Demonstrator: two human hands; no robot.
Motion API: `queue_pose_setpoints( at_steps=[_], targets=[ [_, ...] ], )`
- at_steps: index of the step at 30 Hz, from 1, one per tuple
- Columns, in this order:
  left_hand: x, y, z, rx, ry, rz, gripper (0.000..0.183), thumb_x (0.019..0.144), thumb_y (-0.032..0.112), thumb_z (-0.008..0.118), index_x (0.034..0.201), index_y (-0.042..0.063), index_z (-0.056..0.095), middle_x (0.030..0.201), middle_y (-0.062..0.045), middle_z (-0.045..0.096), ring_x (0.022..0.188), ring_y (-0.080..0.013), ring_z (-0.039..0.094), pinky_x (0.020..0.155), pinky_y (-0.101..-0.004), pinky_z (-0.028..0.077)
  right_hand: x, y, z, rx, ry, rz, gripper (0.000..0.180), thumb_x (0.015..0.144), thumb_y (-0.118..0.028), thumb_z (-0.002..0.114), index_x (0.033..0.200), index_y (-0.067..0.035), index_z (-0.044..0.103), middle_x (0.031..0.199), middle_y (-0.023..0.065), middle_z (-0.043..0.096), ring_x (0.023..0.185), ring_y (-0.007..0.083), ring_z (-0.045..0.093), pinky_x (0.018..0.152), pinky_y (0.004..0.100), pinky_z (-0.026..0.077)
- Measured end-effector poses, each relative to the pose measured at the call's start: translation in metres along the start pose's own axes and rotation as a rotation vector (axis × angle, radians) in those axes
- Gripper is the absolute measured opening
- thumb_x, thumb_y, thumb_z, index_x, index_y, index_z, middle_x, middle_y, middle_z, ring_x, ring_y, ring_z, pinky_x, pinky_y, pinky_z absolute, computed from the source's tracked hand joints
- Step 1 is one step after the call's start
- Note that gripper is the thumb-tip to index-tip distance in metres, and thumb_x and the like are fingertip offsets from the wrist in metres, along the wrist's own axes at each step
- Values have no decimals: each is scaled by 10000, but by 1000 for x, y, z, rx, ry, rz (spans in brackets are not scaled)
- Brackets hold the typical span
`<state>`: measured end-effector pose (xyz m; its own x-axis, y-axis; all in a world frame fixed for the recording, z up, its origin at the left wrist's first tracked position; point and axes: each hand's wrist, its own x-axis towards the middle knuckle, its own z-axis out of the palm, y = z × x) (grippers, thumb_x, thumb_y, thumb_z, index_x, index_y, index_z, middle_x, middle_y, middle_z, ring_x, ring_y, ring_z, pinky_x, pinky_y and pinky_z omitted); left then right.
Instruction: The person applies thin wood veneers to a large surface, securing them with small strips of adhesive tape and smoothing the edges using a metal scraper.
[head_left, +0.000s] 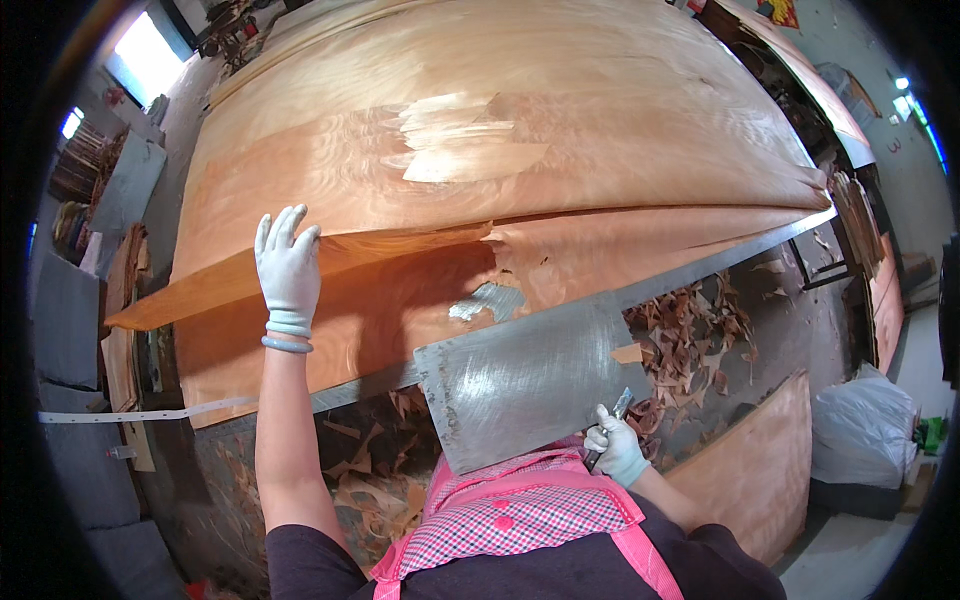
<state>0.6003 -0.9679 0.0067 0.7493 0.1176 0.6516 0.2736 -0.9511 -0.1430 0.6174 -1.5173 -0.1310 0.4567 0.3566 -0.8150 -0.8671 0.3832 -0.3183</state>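
My gloved left hand (289, 262) is at the raised edge of a thin wood veneer sheet (405, 244), holding the flap up; its fingertips reach above the edge and its palm side is hidden. Beneath the flap lies an orange-brown veneer layer (300, 322) with a torn patch (491, 301) that looks grey and shiny. Low at the right of my apron, my gloved right hand (616, 448) grips a knife-like tool (622, 403) by its dark handle, its short metal blade pointing up. A flat metal plate (525, 375) slopes from the table edge to my lap.
Pale veneer strips (465, 142) lie on the broad sheet. Brown veneer scraps (697, 337) litter the floor below the metal table edge (712, 266). A wood panel (750, 457) leans at right, near a white plastic bag (862, 424). A perforated white strip (150, 415) stretches to the left.
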Motion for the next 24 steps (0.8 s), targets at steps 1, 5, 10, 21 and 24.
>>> queue_pose_setpoints(
  at_steps=[1, 5, 10, 21, 24],
  targets=[
    [5, 0, 0, 4, 11, -3, 97, 861, 97, 706, 958, 103, 707, 1261, -61, 671, 1246, -252, 591, 1166, -478, 370, 3, 1, -6, 13, -27, 1, 199, 1035, -230, 616, 902, -174, 478, 585, -32, 337, 455, 106, 309, 473, 270, 265],
    [17, -1, -8, 29, 48, -20, 87, 869, 112, 711, 955, 118, 705, 1250, -54, 678, 1243, -240, 594, 1166, -470, 362, 12, 2, -2, -8, -81, -16, 155, 1038, -202, 610, 950, -168, 487, 611, -29, 354, 467, 110, 328, 480, 272, 279],
    [15, 14, -38, 59, 96, -27, 100, 861, 109, 719, 957, 137, 704, 1207, -40, 691, 1228, -237, 603, 1190, -475, 321, 24, -1, 12, 1, -143, -36, 141, 1031, -207, 623, 985, -166, 496, 634, -31, 373, 478, 110, 347, 480, 272, 282],
    [-88, 83, -114, 8, -21, -103, 112, 828, 110, 743, 924, 153, 705, 949, -12, 680, 1105, -233, 646, 1217, -556, 257, 60, -9, 55, -5, -170, -106, 155, 1035, -183, 615, 914, -154, 521, 682, -28, 423, 499, 95, 389, 445, 250, 291],
    [-133, 99, -102, -57, -99, -175, 115, 831, 112, 743, 935, 155, 719, 941, -18, 684, 1080, -238, 649, 1214, -566, 267, 69, -12, 65, -61, -139, -113, 175, 1033, -243, 621, 901, -177, 527, 644, -36, 404, 494, 100, 374, 466, 258, 302]
  ],
)
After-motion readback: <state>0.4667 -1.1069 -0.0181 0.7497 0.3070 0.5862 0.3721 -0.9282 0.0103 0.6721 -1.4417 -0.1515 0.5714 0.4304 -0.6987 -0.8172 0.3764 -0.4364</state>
